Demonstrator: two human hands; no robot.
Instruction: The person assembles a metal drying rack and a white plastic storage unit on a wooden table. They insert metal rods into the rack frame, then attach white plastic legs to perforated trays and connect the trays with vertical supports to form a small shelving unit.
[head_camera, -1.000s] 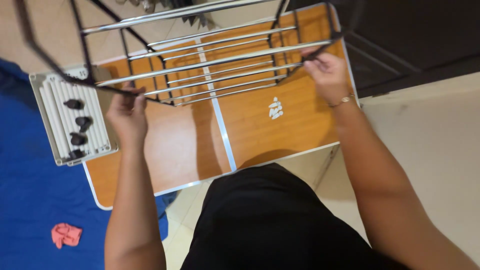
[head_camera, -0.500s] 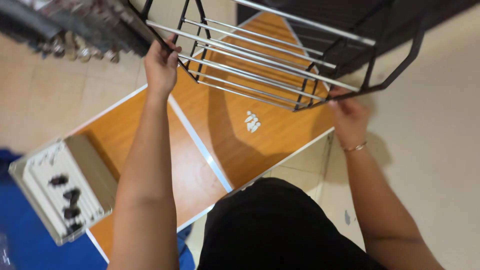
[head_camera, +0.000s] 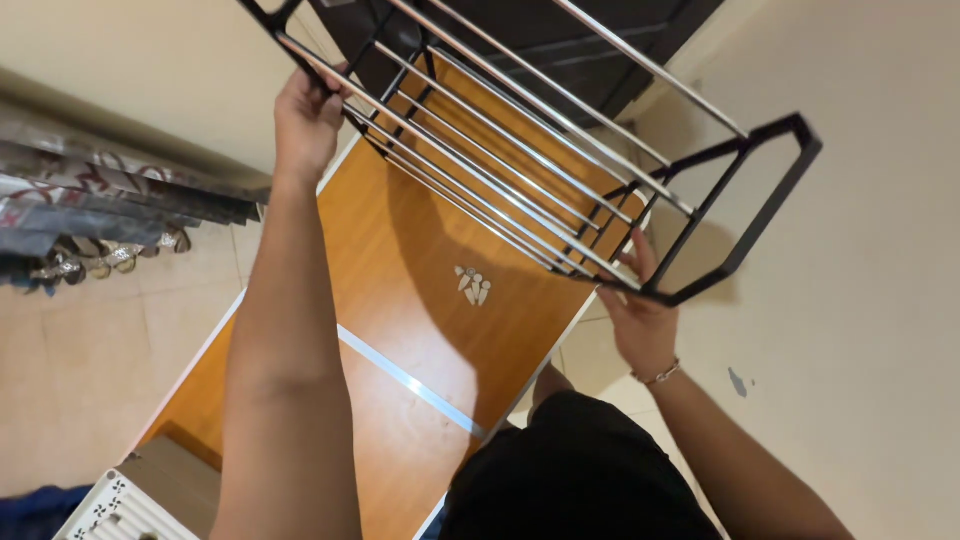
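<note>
This is looking like a room in a home; pale floor tiles (head_camera: 90, 340) are showing beside a plain cream wall (head_camera: 130, 60); patterned curtain fabric (head_camera: 90, 215) is hanging near a wood-topped folding bench (head_camera: 400, 250).

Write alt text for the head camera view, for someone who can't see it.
Both hands, left hand and right hand, hold a black-framed rack with silver metal rods above an orange wooden folding table; small white pieces lie on the tabletop.
</note>
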